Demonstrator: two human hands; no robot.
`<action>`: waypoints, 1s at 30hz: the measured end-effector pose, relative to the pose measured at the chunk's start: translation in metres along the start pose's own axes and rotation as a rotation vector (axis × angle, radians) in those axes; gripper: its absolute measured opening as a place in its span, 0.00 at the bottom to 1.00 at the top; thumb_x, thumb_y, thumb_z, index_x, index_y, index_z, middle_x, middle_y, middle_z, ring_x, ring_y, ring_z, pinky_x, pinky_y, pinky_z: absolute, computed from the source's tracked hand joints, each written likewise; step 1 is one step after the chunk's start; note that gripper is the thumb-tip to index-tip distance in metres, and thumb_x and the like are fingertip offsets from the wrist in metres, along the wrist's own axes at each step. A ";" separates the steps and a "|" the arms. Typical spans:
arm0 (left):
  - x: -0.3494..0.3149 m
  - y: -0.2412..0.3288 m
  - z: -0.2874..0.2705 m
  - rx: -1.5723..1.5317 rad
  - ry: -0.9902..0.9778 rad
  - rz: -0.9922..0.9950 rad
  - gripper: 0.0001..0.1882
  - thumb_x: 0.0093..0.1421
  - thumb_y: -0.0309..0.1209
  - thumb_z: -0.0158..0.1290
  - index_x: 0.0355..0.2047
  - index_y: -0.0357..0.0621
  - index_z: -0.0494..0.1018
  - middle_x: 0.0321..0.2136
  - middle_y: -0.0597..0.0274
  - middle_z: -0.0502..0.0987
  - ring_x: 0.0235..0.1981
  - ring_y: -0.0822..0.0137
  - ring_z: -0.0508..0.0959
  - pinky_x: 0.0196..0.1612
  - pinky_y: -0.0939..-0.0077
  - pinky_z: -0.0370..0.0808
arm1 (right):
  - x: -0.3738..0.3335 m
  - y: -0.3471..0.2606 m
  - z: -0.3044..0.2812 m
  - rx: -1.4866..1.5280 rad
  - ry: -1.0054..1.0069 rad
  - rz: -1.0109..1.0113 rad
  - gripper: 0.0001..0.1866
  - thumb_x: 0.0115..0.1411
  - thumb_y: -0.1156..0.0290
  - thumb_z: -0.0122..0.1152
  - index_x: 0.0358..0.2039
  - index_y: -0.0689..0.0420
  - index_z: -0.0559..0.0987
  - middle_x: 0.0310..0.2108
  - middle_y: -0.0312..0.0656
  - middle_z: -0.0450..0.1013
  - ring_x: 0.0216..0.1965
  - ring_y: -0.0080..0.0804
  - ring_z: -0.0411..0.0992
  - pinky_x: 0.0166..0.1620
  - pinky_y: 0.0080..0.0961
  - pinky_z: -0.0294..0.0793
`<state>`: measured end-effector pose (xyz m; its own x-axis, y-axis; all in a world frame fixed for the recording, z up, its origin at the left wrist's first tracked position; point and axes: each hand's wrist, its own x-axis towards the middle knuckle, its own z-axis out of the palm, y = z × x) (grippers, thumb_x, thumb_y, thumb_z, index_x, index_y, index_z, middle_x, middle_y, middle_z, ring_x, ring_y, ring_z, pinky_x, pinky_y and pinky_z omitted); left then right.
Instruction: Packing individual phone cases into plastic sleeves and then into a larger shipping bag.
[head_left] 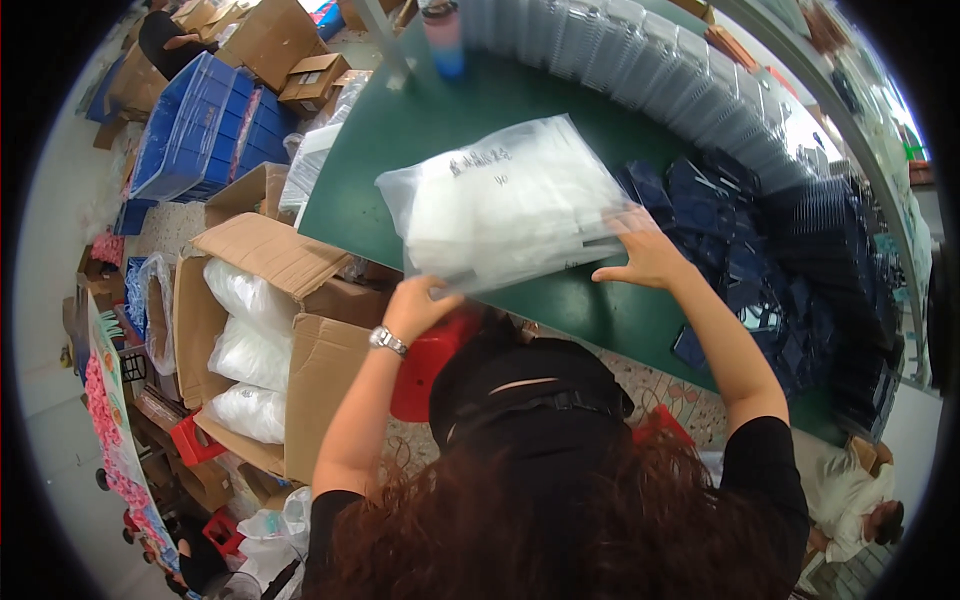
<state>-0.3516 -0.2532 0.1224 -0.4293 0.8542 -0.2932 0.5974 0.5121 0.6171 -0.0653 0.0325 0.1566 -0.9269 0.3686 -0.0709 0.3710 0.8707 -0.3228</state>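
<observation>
Fingers of the left hand [418,305] pinch the near-left corner of a clear plastic bag [505,205] of white goods; wrist carries a silver watch [387,341]. Fingers of the right hand [648,255] are spread flat, pressed on the bag's near-right edge. Bag sits between and just beyond both hands, over the near edge of the green desk [420,120], long axis running left to right, slightly tilted up toward the far right. Both hands touch it; left grips, right only steadies. Bag has dark handwritten marks near its upper left; its contents look like stacked white soft pieces, exact kind unclear.

Right of the bag: heap of dark blue flat packets [730,240] spread on the desk, touching the bag's right edge or just beside it. Far desk edge: curved row of clear plastic trays [640,50] stood on edge. Pink-and-blue bottle [443,35] upright at the far side.

Left, on the floor: open brown cardboard box [250,330] holding more white-filled clear bags [245,350], near the left hand. Beyond it, blue crates [200,125] and more cartons [270,40]. Red stool [430,365] below the desk edge. Another person [860,500] in light clothes sits lower right, well apart.
</observation>
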 end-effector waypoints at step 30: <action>-0.052 0.068 -0.105 -0.507 -0.187 0.094 0.06 0.59 0.24 0.55 0.36 0.36 0.77 0.28 0.72 0.74 0.28 0.82 0.68 0.32 0.87 0.65 | -0.129 -0.019 -0.101 0.888 0.042 0.429 0.05 0.61 0.73 0.56 0.35 0.61 0.74 0.26 0.31 0.70 0.31 0.17 0.67 0.38 0.15 0.66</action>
<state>-0.3591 -0.2722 0.2563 -0.2343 0.9191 -0.3167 0.2058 0.3652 0.9079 0.0534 0.0013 0.2667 -0.7145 0.6222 -0.3201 0.4819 0.1060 -0.8698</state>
